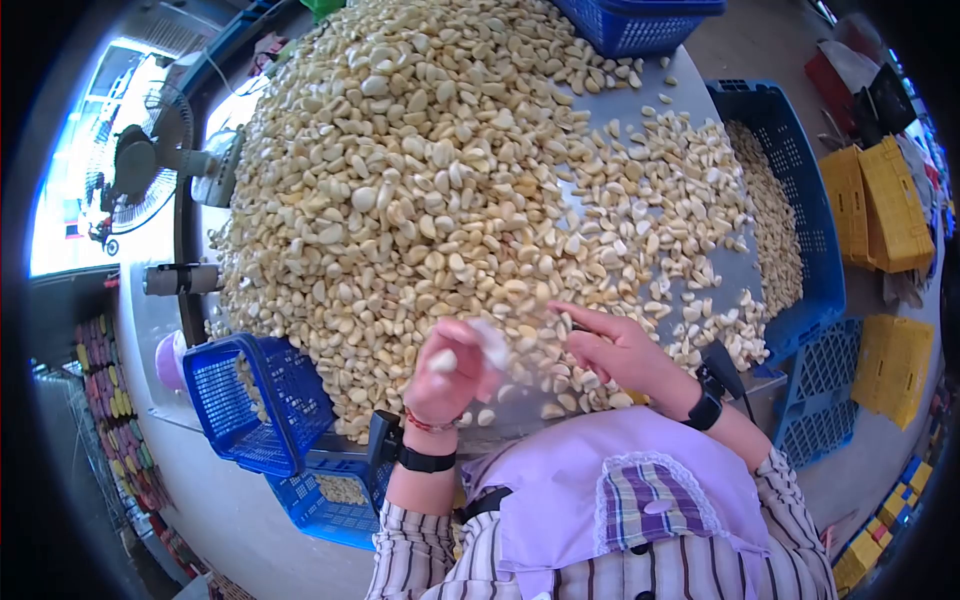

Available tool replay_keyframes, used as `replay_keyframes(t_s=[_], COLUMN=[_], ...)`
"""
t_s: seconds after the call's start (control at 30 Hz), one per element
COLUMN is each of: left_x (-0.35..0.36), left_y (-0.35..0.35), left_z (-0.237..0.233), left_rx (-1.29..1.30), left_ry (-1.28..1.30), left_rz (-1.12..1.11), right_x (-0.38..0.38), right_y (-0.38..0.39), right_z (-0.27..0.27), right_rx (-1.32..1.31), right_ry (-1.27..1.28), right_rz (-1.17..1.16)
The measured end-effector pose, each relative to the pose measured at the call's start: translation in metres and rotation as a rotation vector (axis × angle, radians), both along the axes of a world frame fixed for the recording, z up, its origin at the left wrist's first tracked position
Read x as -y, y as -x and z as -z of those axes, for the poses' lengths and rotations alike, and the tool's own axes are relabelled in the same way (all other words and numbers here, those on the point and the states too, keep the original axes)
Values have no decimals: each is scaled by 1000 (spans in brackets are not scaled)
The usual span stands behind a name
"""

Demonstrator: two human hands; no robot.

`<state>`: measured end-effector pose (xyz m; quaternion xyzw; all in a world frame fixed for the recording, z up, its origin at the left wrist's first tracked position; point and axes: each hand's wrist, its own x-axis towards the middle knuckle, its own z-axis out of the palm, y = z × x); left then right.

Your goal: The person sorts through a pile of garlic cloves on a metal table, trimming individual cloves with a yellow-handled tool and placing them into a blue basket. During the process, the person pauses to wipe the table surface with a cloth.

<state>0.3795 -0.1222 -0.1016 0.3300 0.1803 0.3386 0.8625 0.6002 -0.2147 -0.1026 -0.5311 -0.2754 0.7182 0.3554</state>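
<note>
- Your left hand (pixel 450 375) is curled shut, pinching one peeled garlic clove (pixel 443 361) between thumb and fingers.
- A pale smear just right of that hand's fingertips is too blurred to identify.
- Your right hand (pixel 620 350) lies flat, fingers stretched towards your left hand, on the near edge of the garlic heap (pixel 420 180). Its palm faces down, so anything beneath stays hidden.
- The metal table (pixel 700 270) shows bare only beyond your right hand.
- A blue basket (pixel 255 400) sits left of your left hand, its contents hard to make out.
- A second basket (pixel 330 500) below your left wrist is partly covered by your forearm.
- A blue crate (pixel 800 200) holding cloves stands beyond your right hand.
</note>
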Motion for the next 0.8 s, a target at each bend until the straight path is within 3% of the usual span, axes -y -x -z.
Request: replay_keyframes(t_s=[0.03, 0.07, 0.13, 0.2, 0.23, 0.3, 0.37, 0.43, 0.5, 0.57, 0.63, 0.73, 0.8], left_x=[-8, -23, -57, -113, -129, -144, -132, -100, -56, -33, -19, -7, -4], left_y=[-1, 9, 3, -3, -10, -20, -45, -75, -108, -120, -117, -91, -74], left_z=[-6, 2, -10, 15, 27, 46, 58, 93, 67, 65, 61, 36, 29], left_rx=[14, -107, -612, -976, -975, -1512, -1265, -1234, -1274, -1285, -1292, -1081, -1045], left_ry=[137, 51, -229, -1168, -1172, -1749, -1556, -1555, -1689, -1690, -1694, -1705, -1550], left_rz=[-137, -236, -470, -865, -871, -856, -700, -374, -242, -224, -203, 259, 305], right_x=[0, -1, -2, -1, -1, 1, -2, -2, -1, 2, 8, 16, 22], right_y=[-2, -4, -6, -7, -8, -9, -13, -18, -25, -33, -46, -60, -66], right_z=[2, 1, 1, 4, 6, 9, 9, 7, 15, 15, 21, 20, 26], right_rx=[-11, -16, -19, -53, -53, -123, -105, -203, -247, -441, -455, -561, -547], right_ry=[-3, -27, -19, -3, -10, -25, -54, -14, -38, -72, -125, -137, -87], right_rz=[64, 88, 128, 202, 200, 306, 326, 447, 490, 637, 634, 744, 786])
